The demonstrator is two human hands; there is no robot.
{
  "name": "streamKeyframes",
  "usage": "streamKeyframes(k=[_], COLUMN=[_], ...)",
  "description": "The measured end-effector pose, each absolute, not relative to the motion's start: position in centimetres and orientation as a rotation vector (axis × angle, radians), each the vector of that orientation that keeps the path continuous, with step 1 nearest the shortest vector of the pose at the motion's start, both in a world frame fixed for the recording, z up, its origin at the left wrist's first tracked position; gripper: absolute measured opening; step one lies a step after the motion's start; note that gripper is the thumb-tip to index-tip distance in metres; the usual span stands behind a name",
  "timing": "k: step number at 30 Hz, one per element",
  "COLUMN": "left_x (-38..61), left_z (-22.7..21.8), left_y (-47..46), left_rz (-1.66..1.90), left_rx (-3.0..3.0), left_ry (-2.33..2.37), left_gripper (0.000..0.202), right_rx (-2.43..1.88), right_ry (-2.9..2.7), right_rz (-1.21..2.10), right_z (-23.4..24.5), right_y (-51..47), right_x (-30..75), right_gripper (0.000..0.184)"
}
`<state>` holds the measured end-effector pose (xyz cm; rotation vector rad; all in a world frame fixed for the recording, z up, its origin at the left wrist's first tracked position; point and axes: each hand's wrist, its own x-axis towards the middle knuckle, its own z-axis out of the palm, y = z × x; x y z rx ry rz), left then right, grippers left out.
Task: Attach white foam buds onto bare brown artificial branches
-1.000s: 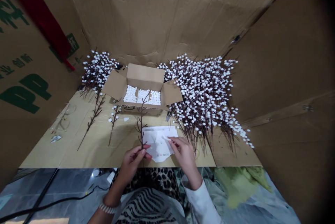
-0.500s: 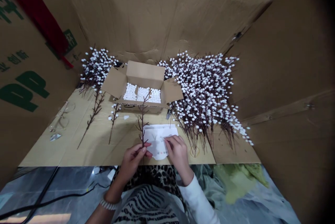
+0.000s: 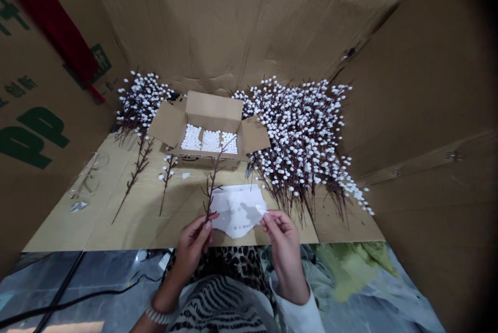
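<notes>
My left hand (image 3: 191,244) is closed around the lower part of a bare brown artificial branch (image 3: 212,180), which stands upright with a slight tilt to the right. Over the right edge of a white paper sheet (image 3: 237,219), my right hand (image 3: 285,245) has thumb and fingers pinched together. Something small and whitish shows at those fingertips, too small against the paper to name. Behind the branch is an open cardboard box (image 3: 252,136) with white foam balls (image 3: 211,141) in three groups.
A large pile of white-berried branches (image 3: 299,130) lies right of the box, a smaller bunch (image 3: 143,99) at left. Another bare branch (image 3: 134,177), a short berried sprig (image 3: 167,180) and eyeglasses (image 3: 90,177) lie on the table (image 3: 105,229). Cardboard walls (image 3: 179,27) enclose it.
My right hand has moved right, from over the middle of the paper to its right edge, and turned. The branch in my left hand leans a little more to the right.
</notes>
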<state>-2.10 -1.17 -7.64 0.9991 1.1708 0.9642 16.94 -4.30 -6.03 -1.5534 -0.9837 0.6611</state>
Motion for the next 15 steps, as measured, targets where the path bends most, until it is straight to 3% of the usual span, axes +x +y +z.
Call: streamKeyframes(k=[5,15], left_x=[-1.6,0.3], left_z=[-6.2,-1.8], left_y=[-1.8,-1.9], left_rz=[1.128,1.121], left_rx=[0.916,0.849], left_ry=[1.220,0.849], left_gripper=[0.046,0.039], right_rx=[-1.258,-1.176], right_ry=[-0.552,-0.779], right_rz=[0.957,0.616], right_z=[-2.5,0.8], right_y=[-4.9,-5.1], right_x=[16.3,15.1], right_gripper=[0.027,0.004])
